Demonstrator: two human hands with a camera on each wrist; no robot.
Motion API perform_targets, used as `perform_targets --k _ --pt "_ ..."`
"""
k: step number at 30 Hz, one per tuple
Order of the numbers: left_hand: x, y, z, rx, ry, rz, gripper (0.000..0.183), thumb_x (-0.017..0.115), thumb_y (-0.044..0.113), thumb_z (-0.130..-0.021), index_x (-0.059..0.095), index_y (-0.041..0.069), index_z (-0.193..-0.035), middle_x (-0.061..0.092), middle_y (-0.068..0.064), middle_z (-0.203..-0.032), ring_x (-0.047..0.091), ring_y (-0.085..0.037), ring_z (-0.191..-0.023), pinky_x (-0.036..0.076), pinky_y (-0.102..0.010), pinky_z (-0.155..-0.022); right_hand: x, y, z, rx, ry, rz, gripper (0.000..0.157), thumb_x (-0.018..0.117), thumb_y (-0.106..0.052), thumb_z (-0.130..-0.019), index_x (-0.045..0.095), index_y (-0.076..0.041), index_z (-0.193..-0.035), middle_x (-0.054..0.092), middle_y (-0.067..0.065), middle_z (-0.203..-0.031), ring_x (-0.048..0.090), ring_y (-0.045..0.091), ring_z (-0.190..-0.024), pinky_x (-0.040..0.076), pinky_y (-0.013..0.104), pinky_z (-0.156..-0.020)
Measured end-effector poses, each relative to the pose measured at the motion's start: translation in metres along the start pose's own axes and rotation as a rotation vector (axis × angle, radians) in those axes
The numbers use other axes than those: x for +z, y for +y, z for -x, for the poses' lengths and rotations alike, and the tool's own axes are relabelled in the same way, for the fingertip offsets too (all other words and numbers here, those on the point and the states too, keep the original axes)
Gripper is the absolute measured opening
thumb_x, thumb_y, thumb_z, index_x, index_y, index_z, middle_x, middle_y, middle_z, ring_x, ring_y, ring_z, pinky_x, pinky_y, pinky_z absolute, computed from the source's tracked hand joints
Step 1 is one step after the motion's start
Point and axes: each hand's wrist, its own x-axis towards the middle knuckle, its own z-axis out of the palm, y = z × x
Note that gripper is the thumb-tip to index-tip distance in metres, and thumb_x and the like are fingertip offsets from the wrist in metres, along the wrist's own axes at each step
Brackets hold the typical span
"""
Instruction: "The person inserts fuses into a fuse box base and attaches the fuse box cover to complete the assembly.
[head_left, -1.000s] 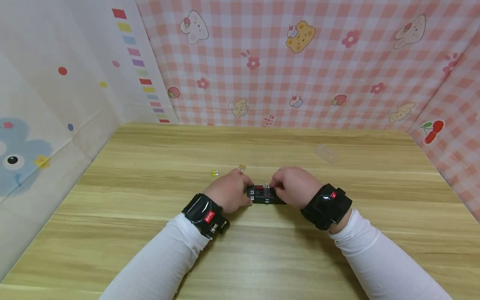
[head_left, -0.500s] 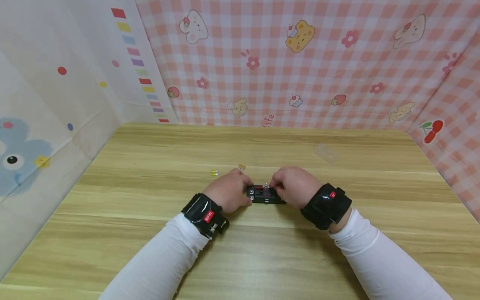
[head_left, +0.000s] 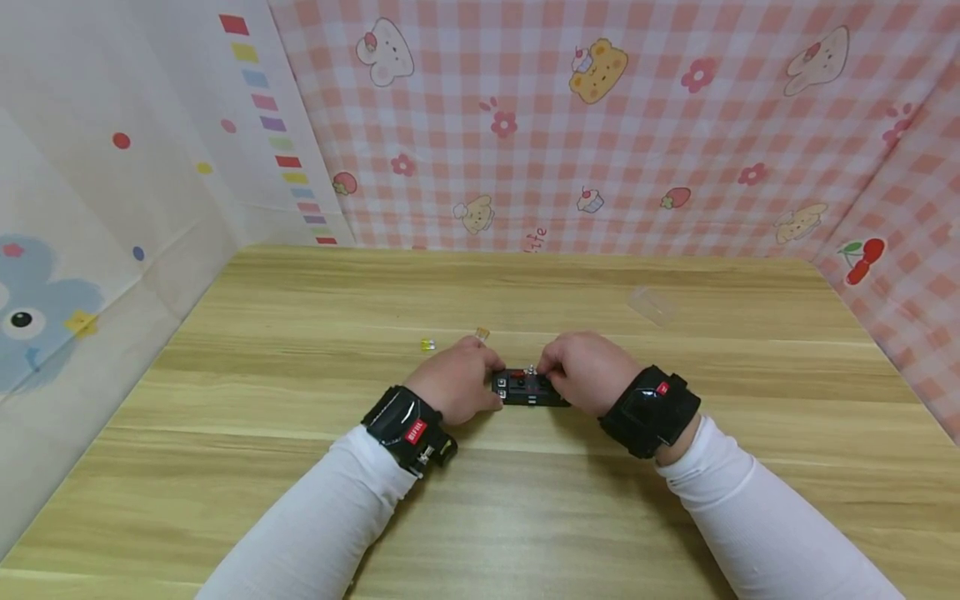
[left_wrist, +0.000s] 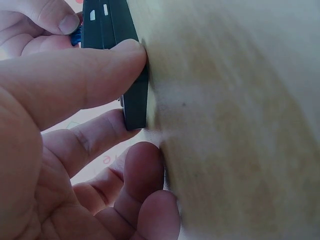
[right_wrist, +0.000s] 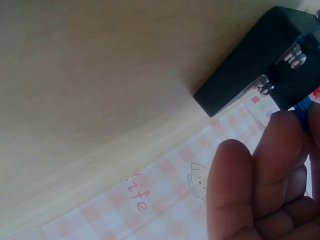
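Observation:
A black fuse block (head_left: 525, 398) with metal terminals and a red blade fuse (head_left: 518, 374) lies on the table between both hands. My left hand (head_left: 456, 382) grips its left end, thumb on the near side and a finger on the far side. At the right part of the block, my right hand (head_left: 595, 371) pinches a small blue blade fuse (right_wrist: 303, 112) between thumb and finger. In the left wrist view the blue fuse (left_wrist: 76, 36) sits against the block's top face; how deep it is seated is hidden by the fingertips.
A yellow blade fuse (head_left: 427, 344) lies left of the block, and a clear fuse with an orange tint (head_left: 482, 334) lies just beyond the left fingers. Farther back on the right is a transparent plastic cover (head_left: 652, 306). Patterned cloth walls (head_left: 525, 167) bound the wooden table (head_left: 487, 517).

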Motion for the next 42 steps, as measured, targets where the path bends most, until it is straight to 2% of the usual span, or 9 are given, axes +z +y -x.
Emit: perform_targets --k 13,42 --pt "-0.0012 -0.0005 0.0005 -0.026 -0.005 0.027 0.050 0.076 0.035 -0.075 0.063 0.016 -0.120 0.050 0.001 -0.110 0.050 -0.012 -0.082 0.044 -0.029 -0.074 -0.0005 0.0007 -0.0015 -0.001 -0.003 -0.003 0.013 0.065 -0.004 -0.082 0.072 -0.015 -0.085 0.065 -0.001 -0.084 0.052 0.011 -0.070 0.047 0.030 -0.064" --pt "-0.0005 0.0006 0.0004 -0.028 0.000 0.034 0.049 0.077 0.034 -0.075 0.063 0.015 -0.118 0.050 0.001 -0.109 0.050 -0.012 -0.081 0.044 -0.029 -0.074 0.0012 0.0011 -0.0007 0.002 0.003 -0.010 0.012 0.065 -0.006 -0.082 0.072 -0.015 -0.084 0.065 -0.002 -0.081 0.052 0.011 -0.067 0.046 0.029 -0.062"
